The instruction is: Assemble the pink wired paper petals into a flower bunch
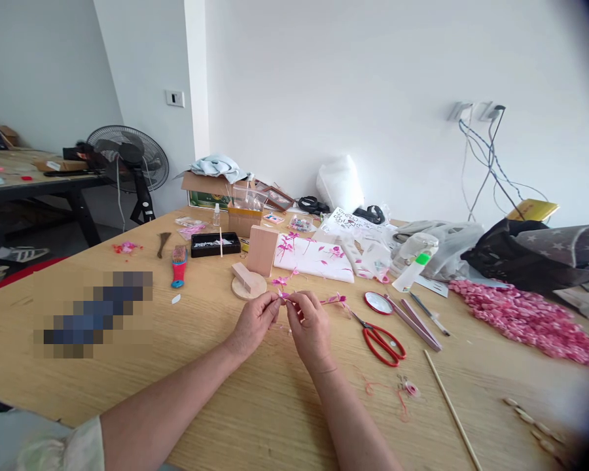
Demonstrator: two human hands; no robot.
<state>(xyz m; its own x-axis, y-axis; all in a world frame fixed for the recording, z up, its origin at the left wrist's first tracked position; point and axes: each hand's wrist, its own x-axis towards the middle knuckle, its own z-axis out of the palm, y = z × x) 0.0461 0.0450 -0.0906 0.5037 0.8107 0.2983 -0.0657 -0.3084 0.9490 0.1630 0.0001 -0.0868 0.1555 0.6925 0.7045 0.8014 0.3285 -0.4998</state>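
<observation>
We see the left hand (255, 322) and right hand (311, 329), fingers pinched on a pink flower sprig (283, 296), apparently steadying it over the worktop (201, 366); scissors (383, 341) lie near.

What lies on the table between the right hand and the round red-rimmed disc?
In the head view, a pink flower sprig lies between the right hand and the red-rimmed disc; the blade tips of the red scissors reach close beside it.

bare wooden table (127, 386) near left, red scissors (383, 341) and stick (451, 409) right
</observation>
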